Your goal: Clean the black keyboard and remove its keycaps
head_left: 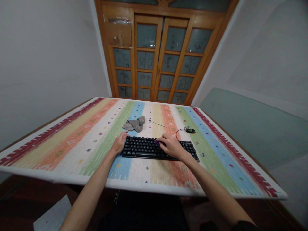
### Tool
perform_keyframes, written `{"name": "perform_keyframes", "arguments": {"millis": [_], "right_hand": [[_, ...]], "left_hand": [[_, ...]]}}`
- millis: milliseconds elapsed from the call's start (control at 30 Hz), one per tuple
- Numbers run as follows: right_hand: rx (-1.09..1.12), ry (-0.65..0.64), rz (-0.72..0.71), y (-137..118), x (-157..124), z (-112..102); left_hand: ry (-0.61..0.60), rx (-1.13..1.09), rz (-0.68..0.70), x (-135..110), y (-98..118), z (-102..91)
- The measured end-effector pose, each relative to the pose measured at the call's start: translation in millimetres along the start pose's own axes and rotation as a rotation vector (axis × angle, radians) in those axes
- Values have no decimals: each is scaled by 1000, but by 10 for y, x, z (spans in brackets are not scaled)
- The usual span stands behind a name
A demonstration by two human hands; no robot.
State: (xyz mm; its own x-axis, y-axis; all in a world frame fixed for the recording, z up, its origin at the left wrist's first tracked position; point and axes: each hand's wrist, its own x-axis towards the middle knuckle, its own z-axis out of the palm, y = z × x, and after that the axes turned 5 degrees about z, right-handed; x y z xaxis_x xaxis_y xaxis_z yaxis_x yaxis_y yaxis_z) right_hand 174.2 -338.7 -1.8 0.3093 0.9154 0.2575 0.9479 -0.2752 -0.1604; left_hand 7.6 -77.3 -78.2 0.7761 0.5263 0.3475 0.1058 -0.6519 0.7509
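A black keyboard (pixel 144 148) lies on a table covered with a striped, many-coloured cloth (pixel 79 141). My left hand (pixel 119 143) grips the keyboard's left end, fingers curled over its edge. My right hand (pixel 170 146) rests on the keys right of the middle, fingers closed around a small purple object (pixel 156 142) that presses on the keys. The keyboard's black cable (pixel 185 130) curls on the cloth behind its right end.
A crumpled grey rag (pixel 135 124) lies just behind the keyboard. A thin stick (pixel 157 123) lies to its right. Wooden glass-paned doors (pixel 158 61) stand beyond the table. A pale green surface (pixel 252 128) is at the right. White paper (pixel 51 215) lies below left.
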Motion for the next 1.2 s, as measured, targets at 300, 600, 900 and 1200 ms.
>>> {"name": "perform_keyframes", "arguments": {"millis": [300, 600, 900, 1200], "right_hand": [[67, 4, -308, -719, 557, 380], [-28, -72, -419, -982, 784, 827], [-74, -159, -393, -864, 697, 667], [-61, -157, -367, -808, 642, 601]], "left_hand": [[16, -12, 7, -11, 18, 6], [30, -20, 21, 1, -25, 23], [10, -14, -5, -13, -15, 20], [11, -10, -3, -4, -24, 23]]}}
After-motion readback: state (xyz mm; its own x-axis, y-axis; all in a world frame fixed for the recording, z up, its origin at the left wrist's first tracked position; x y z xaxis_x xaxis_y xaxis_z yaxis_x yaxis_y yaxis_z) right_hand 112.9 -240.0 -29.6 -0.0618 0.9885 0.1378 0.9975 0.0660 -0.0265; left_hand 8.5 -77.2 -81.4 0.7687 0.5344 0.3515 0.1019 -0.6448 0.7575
